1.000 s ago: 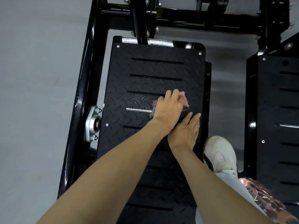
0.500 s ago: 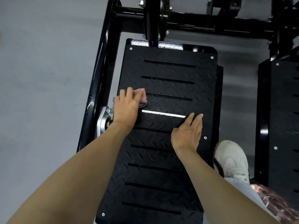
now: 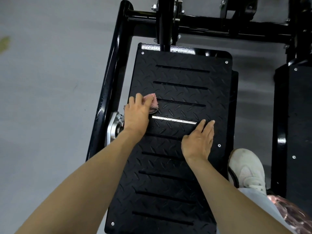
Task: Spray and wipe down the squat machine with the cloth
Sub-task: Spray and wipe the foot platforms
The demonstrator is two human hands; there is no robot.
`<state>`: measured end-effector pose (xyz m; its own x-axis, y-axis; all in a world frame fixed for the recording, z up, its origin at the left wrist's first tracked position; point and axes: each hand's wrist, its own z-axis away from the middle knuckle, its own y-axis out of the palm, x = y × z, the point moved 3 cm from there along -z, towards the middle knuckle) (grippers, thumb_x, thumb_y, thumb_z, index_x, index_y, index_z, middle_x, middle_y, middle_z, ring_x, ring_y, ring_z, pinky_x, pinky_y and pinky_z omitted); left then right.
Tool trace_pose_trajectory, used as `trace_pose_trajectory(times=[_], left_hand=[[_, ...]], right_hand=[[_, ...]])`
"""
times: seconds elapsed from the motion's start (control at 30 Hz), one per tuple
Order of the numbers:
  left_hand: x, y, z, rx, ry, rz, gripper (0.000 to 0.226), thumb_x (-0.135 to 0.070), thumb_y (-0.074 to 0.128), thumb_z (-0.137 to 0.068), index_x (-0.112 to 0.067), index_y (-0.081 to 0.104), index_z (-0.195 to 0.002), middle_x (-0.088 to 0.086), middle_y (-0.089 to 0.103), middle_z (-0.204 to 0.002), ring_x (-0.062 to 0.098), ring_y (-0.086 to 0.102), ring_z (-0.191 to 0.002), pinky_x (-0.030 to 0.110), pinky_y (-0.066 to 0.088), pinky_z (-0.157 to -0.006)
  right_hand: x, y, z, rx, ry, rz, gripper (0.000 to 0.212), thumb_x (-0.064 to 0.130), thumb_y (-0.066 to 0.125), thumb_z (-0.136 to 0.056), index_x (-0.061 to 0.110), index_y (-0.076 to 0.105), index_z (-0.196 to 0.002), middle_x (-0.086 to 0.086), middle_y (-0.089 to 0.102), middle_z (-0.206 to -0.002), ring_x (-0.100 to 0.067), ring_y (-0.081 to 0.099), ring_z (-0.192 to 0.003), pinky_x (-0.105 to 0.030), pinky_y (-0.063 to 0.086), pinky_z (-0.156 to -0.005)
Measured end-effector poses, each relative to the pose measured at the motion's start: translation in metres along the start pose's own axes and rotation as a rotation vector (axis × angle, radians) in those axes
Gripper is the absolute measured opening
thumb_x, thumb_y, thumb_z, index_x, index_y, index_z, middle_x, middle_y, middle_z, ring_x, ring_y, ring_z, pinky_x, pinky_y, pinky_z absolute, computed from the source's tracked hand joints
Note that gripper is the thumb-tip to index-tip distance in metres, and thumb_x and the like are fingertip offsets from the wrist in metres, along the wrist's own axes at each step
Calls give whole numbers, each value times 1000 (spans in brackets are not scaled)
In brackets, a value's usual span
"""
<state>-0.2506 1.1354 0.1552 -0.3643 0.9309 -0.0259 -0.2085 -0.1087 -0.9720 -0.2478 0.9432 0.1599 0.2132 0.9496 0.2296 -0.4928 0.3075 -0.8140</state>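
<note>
Landmark: footplate (image 3: 168,183) of the squat machine.

Edges and room: on the footplate's left, a narrow gap, then the black tubular frame rail (image 3: 114,68), then open grey floor (image 3: 50,98). A silver bearing bracket (image 3: 111,127) sits in that gap, level with your left wrist. On its right is a strip of floor holding your white shoe (image 3: 246,168), then a second plate (image 3: 297,124). At its far edge an upright post (image 3: 164,22) meets the plate in front of the crossbar (image 3: 211,31). The far half of the footplate is bare.

Axis: the footplate's long side runs from you toward the crossbar, and its slots lie crosswise.

Surface: black diamond-tread sheet with rounded far corners and small screws near the edges. One slot (image 3: 173,120) shows bright metal.

Cloth (image 3: 152,101): pink, bunched, with a grey woven hem, on the footplate near its left edge, just beyond the left end of the bright slot.

Left grip (image 3: 136,114): your fingers are bent over the cloth, holding it down on the tread. The thumb is hidden.

Right grip (image 3: 199,141): it lies flat on the footplate toward its right side, fingers straight and together, tips at the bright slot's right end, holding nothing.
</note>
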Motion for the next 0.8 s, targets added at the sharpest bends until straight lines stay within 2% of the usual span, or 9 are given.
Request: trace_pose_trajectory(times=[0.1, 0.23, 0.33, 0.47, 0.6, 0.7, 0.8], left_hand=[[-16, 5, 18, -9, -51, 51, 69, 4, 50, -80, -19, 33, -142, 12, 39, -126, 29, 41, -108, 37, 43, -85], [-24, 13, 44, -45, 166, -22, 68, 0, 65, -70, -18, 47, -133, 11, 50, -112, 28, 50, -97, 37, 47, -77], [-5, 16, 46, -5, 277, -124, 72, -2, 69, -65, -20, 49, -132, 10, 52, -110, 28, 50, -95, 38, 47, -78], [14, 11, 48, -61, 68, -68, 72, 9, 71, -54, -14, 60, -121, 15, 54, -100, 34, 52, -86, 43, 50, -67], [-17, 10, 58, 27, -101, 54, 70, 1, 53, -80, -18, 33, -144, 11, 43, -120, 28, 43, -106, 37, 43, -81], [-44, 11, 62, -27, -35, 98, 67, 1, 52, -82, -17, 35, -144, 12, 45, -121, 29, 44, -107, 38, 44, -82], [-48, 10, 55, 42, 102, 38, 64, -2, 49, -86, -19, 29, -144, 10, 37, -128, 29, 39, -115, 38, 41, -90]], right_hand=[[-4, -1, -1, -6, 12, -6, 77, 17, 48, -94, 5, -3, -151, -17, -15, -157, -27, -4, -147, -40, 10, -120], [-7, -2, -1, -8, 18, -14, 77, 16, 47, -94, 4, -3, -151, -17, -15, -157, -27, -4, -147, -40, 10, -120], [-9, -1, 0, -13, 19, -10, 76, 16, 47, -94, 4, -2, -151, -17, -14, -157, -27, -4, -147, -40, 11, -120], [-5, 0, 1, -10, 16, -17, 77, 16, 48, -94, 5, -2, -151, -17, -15, -157, -27, -5, -147, -40, 10, -120], [-4, 3, 4, 0, 5, -7, 76, 17, 46, -95, 4, -3, -151, -17, -16, -157, -27, -5, -147, -40, 9, -121], [-3, 5, 7, -6, 1, 2, 76, 17, 47, -95, 3, -2, -151, -17, -14, -157, -27, -4, -147, -40, 8, -121], [-5, 5, 8, -10, 5, 10, 76, 18, 47, -95, 2, -3, -151, -17, -14, -157, -27, -4, -147, -38, 8, -121]])
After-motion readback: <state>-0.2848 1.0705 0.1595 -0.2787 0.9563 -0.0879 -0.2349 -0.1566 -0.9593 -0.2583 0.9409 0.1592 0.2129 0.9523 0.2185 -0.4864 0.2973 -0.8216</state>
